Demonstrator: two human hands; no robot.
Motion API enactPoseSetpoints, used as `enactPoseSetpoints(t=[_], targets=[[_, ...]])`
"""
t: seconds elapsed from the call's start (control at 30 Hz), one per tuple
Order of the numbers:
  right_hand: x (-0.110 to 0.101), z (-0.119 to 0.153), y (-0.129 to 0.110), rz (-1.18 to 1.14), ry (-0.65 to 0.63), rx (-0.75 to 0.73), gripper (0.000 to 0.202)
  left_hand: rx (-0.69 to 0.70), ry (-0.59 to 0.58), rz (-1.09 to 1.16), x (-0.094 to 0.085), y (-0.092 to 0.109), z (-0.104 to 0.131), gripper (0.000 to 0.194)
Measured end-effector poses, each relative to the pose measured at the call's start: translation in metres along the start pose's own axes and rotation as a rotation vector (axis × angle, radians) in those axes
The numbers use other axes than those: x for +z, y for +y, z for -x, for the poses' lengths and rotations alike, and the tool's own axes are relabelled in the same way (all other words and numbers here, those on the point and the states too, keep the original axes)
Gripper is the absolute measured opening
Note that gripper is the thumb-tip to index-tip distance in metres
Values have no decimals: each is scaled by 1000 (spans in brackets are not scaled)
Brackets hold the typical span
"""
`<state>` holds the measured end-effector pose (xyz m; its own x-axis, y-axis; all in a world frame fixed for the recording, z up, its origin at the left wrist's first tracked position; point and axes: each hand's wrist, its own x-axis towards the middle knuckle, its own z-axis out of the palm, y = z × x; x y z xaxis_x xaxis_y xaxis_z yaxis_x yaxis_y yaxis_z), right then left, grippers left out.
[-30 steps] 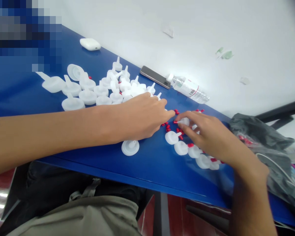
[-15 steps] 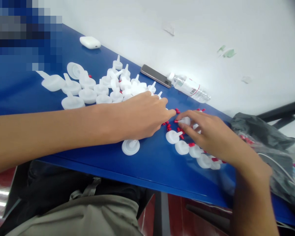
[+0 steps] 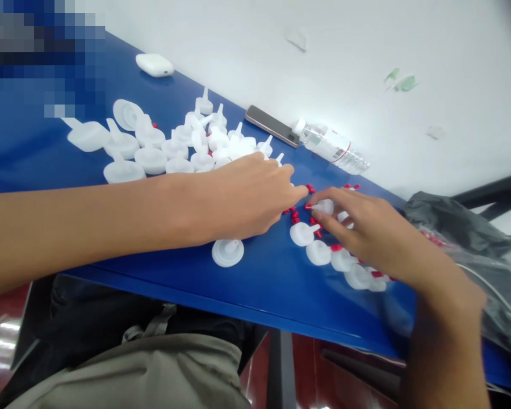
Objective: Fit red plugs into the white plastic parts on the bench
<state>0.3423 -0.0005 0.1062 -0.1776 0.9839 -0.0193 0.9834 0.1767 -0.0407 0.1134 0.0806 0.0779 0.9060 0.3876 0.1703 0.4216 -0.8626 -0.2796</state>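
My right hand [image 3: 361, 218] pinches a white spouted cap [image 3: 325, 207] with a small red tip cap at its spout end, between thumb and fingertips. My left hand [image 3: 255, 196] is palm down with curled fingers, one fingertip pointing at the red tip. Its palm side is hidden, so what it holds, if anything, does not show. Loose red tip caps [image 3: 295, 217] lie on the table between the hands. Below my right hand runs a row of white caps [image 3: 318, 253], several with red tips. One white cap [image 3: 227, 253] lies alone below my left wrist.
Beyond my left forearm is a pile of white spouted caps [image 3: 151, 159] on the blue table [image 3: 196, 289]. A white case [image 3: 154, 65], a phone [image 3: 272, 126] and a plastic bottle [image 3: 332, 146] lie along the wall. Dark plastic bags [image 3: 464, 224] are at the right.
The view has shifted slightly. Both hands keep nearly the same pose, and my right hand still pinches the white cap with its red tip.
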Motion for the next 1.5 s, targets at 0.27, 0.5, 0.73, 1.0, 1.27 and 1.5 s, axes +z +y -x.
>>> enactPoseSetpoints(t=[0.27,0.5,0.73,1.0,1.27,1.5], targets=[[0,0,0,14,3,-15,21,1,-2,-3,-1,1,-2,22],[1,-2,4,32,50,-66,23,17,75,28,3,0,1,18],[2,-3,1,-6,146,-64,19,37,90,22,4,-2,3,17],[-8,0,-17,-51,337,-42,12,46,138,18,8,-3,4,31],[-5,3,-20,-53,501,-69,19,-48,186,66,-3,0,1,26],[-4,4,-22,-40,537,-170,12,-69,289,134,-16,-3,-4,28]])
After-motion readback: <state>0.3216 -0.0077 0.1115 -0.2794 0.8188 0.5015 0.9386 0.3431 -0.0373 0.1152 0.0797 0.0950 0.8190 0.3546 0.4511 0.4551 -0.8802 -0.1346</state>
